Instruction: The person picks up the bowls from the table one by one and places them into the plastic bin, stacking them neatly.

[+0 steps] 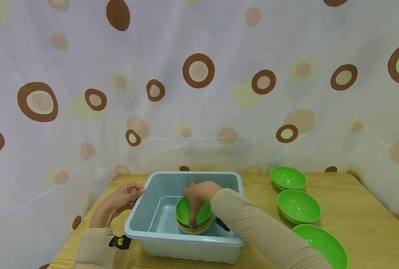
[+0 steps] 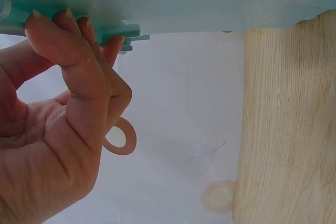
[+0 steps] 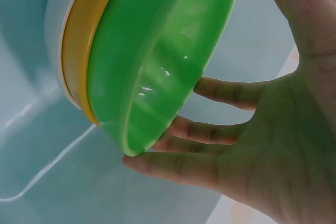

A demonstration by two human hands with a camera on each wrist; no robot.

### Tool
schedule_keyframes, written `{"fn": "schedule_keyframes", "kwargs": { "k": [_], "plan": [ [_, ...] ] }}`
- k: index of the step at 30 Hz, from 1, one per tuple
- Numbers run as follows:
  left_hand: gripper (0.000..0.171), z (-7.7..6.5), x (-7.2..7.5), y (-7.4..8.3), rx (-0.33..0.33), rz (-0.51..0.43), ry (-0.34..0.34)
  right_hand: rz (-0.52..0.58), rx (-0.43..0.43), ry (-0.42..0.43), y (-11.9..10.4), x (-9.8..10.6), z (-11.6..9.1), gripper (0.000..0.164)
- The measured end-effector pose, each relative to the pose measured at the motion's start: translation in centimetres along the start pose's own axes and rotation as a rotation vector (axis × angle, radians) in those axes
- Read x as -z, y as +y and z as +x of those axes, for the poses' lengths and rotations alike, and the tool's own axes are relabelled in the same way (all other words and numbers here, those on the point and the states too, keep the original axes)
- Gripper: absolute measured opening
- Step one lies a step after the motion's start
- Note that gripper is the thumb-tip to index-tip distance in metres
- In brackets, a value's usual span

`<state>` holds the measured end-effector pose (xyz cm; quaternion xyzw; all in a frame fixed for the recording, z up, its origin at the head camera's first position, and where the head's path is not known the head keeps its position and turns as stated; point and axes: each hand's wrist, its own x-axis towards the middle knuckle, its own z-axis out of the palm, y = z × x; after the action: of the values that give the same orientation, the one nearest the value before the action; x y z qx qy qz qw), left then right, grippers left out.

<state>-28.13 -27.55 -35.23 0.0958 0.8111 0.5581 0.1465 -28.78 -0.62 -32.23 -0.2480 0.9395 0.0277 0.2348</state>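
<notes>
A light blue plastic tub (image 1: 186, 237) stands on the table. My left hand (image 1: 118, 201) holds its left rim with bent fingers; in the left wrist view the fingertips meet the tub's edge. Inside the tub, a green bowl (image 1: 182, 211) tops a stack, with a yellow bowl (image 3: 79, 51) and a white bowl (image 3: 55, 40) beneath it. My right hand (image 1: 199, 196) reaches in from above and grips the green bowl across its rim, thumb and fingers spread to opposite sides. The right wrist view shows several fingertips touching the rim.
On the wooden table (image 1: 364, 216), right of the tub, three more green bowls form a row: a far one (image 1: 288, 178), a middle one (image 1: 299, 206) and a near one (image 1: 323, 244), partly behind my right sleeve. A spotted curtain (image 1: 219, 112) hangs behind the table.
</notes>
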Motion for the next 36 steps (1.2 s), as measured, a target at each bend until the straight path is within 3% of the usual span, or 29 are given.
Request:
{"fn": "schedule_keyframes", "kwargs": {
  "k": [26,36],
  "plan": [
    [0.035,-0.2,0.1,0.3,-0.006,-0.005,-0.02,-0.059,-0.001,-0.013,-0.6,-0.3,0.2,0.115],
    [0.034,-0.3,-0.1,0.6,0.012,0.012,0.005,-0.02,0.031,0.039,0.0,0.9,-1.3,0.105]
  ]
}}
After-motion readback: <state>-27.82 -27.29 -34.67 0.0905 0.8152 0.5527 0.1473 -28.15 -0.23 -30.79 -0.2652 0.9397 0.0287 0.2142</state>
